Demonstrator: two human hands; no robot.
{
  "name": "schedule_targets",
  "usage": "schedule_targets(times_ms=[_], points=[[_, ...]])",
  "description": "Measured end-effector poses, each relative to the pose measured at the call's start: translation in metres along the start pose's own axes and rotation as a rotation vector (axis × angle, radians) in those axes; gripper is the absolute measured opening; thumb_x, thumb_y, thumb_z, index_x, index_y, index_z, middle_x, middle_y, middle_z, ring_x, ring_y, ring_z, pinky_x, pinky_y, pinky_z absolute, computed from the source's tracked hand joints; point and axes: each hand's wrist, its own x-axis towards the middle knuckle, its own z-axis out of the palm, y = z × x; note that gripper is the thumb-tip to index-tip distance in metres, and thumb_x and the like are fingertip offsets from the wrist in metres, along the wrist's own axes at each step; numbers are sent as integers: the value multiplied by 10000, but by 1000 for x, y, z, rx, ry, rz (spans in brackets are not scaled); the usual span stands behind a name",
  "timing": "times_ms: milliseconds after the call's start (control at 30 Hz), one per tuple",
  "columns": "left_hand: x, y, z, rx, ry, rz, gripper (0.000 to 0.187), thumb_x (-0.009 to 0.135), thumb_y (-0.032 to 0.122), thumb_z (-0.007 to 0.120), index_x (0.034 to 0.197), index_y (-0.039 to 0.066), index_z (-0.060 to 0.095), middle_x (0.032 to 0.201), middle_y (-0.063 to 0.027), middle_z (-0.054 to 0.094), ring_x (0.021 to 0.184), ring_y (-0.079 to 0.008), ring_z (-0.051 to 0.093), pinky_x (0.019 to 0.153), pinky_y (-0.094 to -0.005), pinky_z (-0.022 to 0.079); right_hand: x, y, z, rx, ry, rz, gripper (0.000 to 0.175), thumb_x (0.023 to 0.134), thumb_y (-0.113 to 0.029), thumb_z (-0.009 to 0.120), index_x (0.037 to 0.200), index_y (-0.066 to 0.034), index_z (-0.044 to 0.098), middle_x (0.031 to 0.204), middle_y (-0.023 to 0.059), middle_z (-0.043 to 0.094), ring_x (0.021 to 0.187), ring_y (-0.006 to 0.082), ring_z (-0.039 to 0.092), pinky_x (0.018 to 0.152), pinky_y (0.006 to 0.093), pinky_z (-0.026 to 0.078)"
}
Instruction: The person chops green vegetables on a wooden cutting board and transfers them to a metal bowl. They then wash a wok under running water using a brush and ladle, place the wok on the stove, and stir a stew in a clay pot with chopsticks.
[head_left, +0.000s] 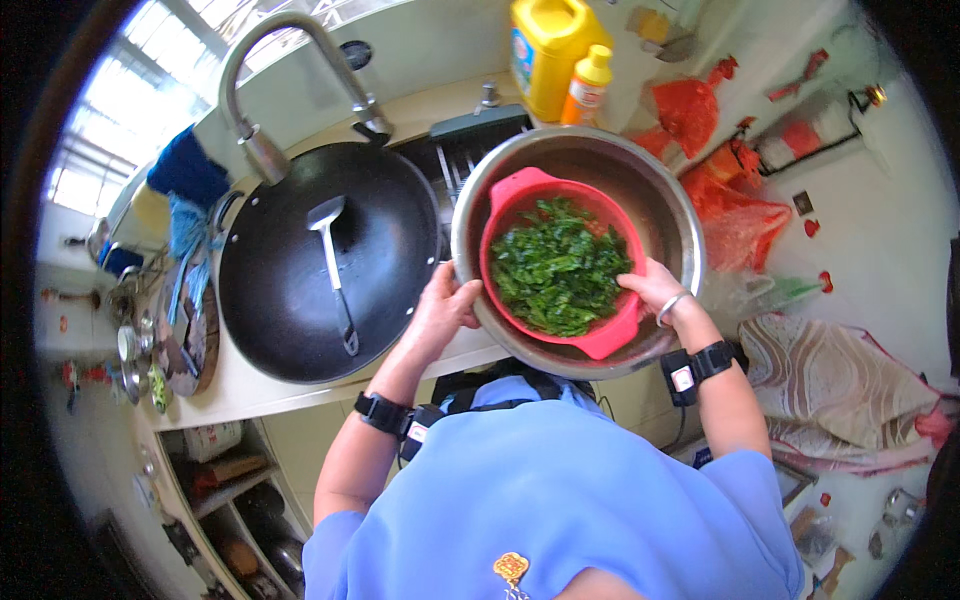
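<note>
Chopped leafy greens (559, 266) fill a pink-red plastic colander (611, 349) with two side handles. The colander sits tilted inside a wide stainless steel basin (664, 202). My left hand (446, 300) grips the near-left rim of the basin, thumb on top. At the colander's right side, my right hand (656, 289) holds its edge near the lower handle, and the fingers underneath are hidden. Left of my left hand is a large black wok (277, 300). A spatula (327, 247) with a metal blade and a partly black handle lies in it.
An arched faucet (281, 22) reaches over the wok. Behind the basin stand a yellow jug (555, 60) and an orange bottle with a yellow cap (586, 86). Red plastic bags (731, 217) hang on the right wall. Blue cloths (187, 169) hang at the left, above a round board (180, 337).
</note>
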Motion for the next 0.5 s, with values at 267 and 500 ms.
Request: schedule_targets(times_ms=[267, 500], points=[[-15, -4, -14, -21, -71, -26, 580, 886, 162, 518, 1339, -70, 240, 871, -114, 565, 668, -145, 599, 580, -254, 511, -4, 4, -7, 350, -201, 82, 365, 824, 3, 461, 1189, 8, 449, 1039, 138, 585, 877, 269, 624, 726, 434, 545], [-22, -5, -29, 7, -46, -51, 497, 916, 169, 493, 1331, -14, 289, 915, -116, 546, 720, -155, 599, 627, -268, 512, -17, -11, -14, 350, -111, -70, 322, 815, 26, 453, 1136, 13, 485, 1000, 94, 585, 829, 206, 607, 716, 358, 538]])
